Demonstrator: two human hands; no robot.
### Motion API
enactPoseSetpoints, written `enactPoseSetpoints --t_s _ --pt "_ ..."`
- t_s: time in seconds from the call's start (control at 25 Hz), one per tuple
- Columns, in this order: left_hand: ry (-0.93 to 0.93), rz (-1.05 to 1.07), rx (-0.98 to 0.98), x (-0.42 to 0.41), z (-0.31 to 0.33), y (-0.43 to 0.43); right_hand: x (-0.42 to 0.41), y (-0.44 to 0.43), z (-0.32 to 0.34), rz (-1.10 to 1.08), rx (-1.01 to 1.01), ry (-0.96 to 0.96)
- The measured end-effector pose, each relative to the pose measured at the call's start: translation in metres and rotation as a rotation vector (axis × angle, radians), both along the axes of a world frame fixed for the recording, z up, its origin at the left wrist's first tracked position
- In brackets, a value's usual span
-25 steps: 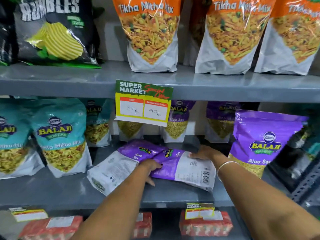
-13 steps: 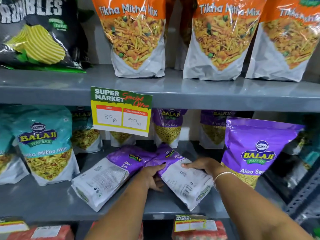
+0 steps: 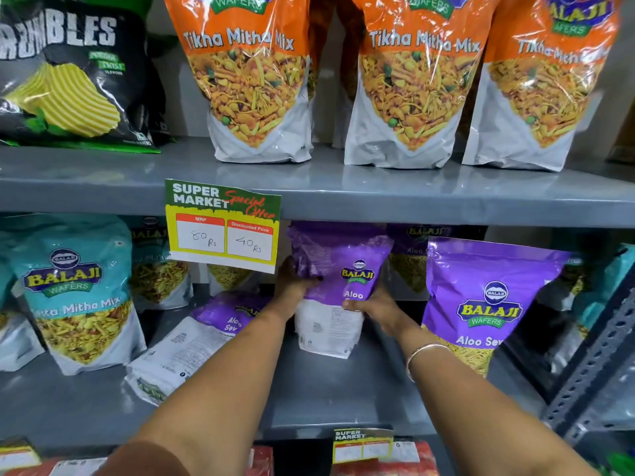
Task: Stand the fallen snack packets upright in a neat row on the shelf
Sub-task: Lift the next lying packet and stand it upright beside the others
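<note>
A purple Aloo Sev packet (image 3: 338, 286) stands upright on the grey middle shelf (image 3: 343, 389), its back label facing me. My left hand (image 3: 292, 286) grips its left side and my right hand (image 3: 372, 304) grips its right side. A second purple Aloo Sev packet (image 3: 192, 341) lies flat on the shelf to the left, partly under my left forearm. To the right, another purple Aloo Sev packet (image 3: 484, 304) stands upright, front facing out.
Teal Mitha Mix packets (image 3: 75, 293) stand at the left. More purple packets stand at the back of the shelf. A price tag (image 3: 223, 225) hangs from the upper shelf edge. Orange Tikha Mitha Mix packets (image 3: 254, 80) fill the shelf above. A metal upright (image 3: 591, 365) is at right.
Both hands have lifted the right-hand fallen purple packet from lying flat to standing upright. The other fallen packet has stayed flat. The camera has moved closer.
</note>
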State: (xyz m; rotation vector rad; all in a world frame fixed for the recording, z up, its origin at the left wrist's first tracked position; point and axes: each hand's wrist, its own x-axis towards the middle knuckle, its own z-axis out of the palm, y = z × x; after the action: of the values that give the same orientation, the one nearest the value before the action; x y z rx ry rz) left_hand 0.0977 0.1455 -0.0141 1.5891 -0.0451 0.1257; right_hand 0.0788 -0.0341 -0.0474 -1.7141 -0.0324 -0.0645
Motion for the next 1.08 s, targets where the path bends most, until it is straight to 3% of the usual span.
enactPoseSetpoints --t_s 0.16,0.28,0.44,0.52,0.64,0.72,0.84,1.08 --pt "0.114 -0.029 0.051 -0.003 -0.006 0.014 0.018 0.005 -0.018 -0.106 -0.070 0.021" --pt "0.242 -0.212 0.092 -0.014 -0.011 0.017 0.043 -0.009 -0.042 -0.202 -0.326 0.166" --pt "0.424 -0.366 0.380 -0.012 -0.013 0.028 0.015 0.005 -0.013 -0.190 -0.173 0.273" --pt "0.472 -0.375 0.503 -0.018 -0.013 0.030 0.004 0.005 0.000 -0.041 -0.085 0.321" --pt "0.471 -0.392 0.434 -0.019 -0.015 0.025 -0.022 0.011 0.023 0.238 -0.147 0.377" --pt "0.495 -0.428 0.387 -0.019 -0.015 0.022 -0.028 0.021 0.024 0.355 -0.181 0.298" --pt "0.564 -0.481 0.390 -0.020 -0.011 0.022 -0.026 0.033 0.020 0.298 -0.282 0.118" --pt "0.398 -0.219 0.388 -0.008 -0.008 0.032 -0.011 -0.013 0.020 0.155 -0.437 0.133"
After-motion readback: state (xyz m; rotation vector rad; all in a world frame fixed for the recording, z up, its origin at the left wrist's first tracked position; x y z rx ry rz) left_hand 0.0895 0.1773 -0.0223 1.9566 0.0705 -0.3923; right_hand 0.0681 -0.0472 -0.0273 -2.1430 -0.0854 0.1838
